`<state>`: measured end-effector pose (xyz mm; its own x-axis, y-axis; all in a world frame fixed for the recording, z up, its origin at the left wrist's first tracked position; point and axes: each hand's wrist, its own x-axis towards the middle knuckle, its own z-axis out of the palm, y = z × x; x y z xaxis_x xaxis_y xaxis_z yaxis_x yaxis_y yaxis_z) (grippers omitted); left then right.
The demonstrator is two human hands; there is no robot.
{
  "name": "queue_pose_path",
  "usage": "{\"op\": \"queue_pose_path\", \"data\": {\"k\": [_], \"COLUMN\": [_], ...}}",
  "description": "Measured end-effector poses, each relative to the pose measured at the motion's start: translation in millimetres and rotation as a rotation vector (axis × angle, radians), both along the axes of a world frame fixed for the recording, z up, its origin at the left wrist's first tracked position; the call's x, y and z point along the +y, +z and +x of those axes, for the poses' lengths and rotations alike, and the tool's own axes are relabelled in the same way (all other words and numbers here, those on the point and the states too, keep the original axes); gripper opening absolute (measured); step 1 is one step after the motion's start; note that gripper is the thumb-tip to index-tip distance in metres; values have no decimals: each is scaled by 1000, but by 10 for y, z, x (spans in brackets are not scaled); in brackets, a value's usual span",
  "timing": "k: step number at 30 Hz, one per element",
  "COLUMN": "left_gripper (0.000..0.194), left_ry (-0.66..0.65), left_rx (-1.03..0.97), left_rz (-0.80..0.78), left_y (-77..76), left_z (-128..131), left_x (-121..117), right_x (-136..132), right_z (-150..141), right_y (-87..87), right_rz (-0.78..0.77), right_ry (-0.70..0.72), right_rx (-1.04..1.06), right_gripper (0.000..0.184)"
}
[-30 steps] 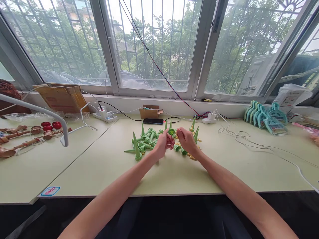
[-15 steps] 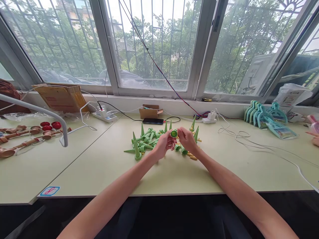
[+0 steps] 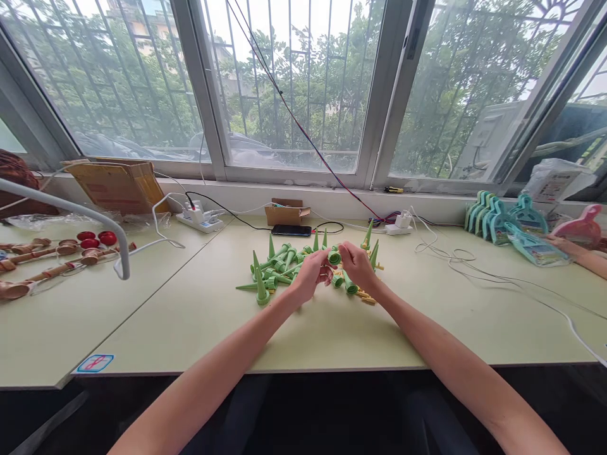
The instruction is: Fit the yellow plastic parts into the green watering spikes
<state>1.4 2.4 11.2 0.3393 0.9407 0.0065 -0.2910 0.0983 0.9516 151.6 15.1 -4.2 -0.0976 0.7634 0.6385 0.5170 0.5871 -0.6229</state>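
Note:
Between my two hands is a green plastic cone-shaped spike (image 3: 334, 258), its round hollow end tilted towards me. My left hand (image 3: 313, 275) is closed around one side of it. From the right, the fingers of my right hand (image 3: 356, 264) pinch at the same piece; whether they hold another small part is hidden. Several more green spikes (image 3: 284, 259) lie in a pile behind and left of my hands, and one green spike (image 3: 261, 291) stands point up at the near left. Small yellow plastic parts (image 3: 366, 297) lie under and beside my right hand.
Behind the pile lie a black phone (image 3: 291, 230) and a small open cardboard box (image 3: 287, 213). Wooden toys (image 3: 52, 272) lie far left, below a white metal tube (image 3: 121, 253). At right are white cables (image 3: 455, 256), teal handled items (image 3: 493, 218) and another person's hand (image 3: 566, 246).
The held spike has tipped slightly in my hands, its open end now facing lower. At the far right, another person's hand has reached in to the teal items, and a pink item has shifted back.

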Motion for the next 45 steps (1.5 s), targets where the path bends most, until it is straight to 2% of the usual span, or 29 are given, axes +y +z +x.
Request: {"op": "queue_pose_path", "data": {"k": [22, 38, 45], "left_gripper": [46, 32, 26], "left_ry": [82, 283, 321], "left_rx": [53, 285, 360], "left_rz": [206, 553, 615], "left_y": [6, -71, -72], "left_z": [3, 6, 12], "left_x": [-31, -16, -34], "right_x": [3, 30, 29], "right_z": [19, 16, 6], "right_y": [14, -1, -5], "right_rz": [36, 29, 26], "right_ry": [28, -14, -6], "right_rx": [-48, -53, -60], "right_gripper": [50, 54, 53]}}
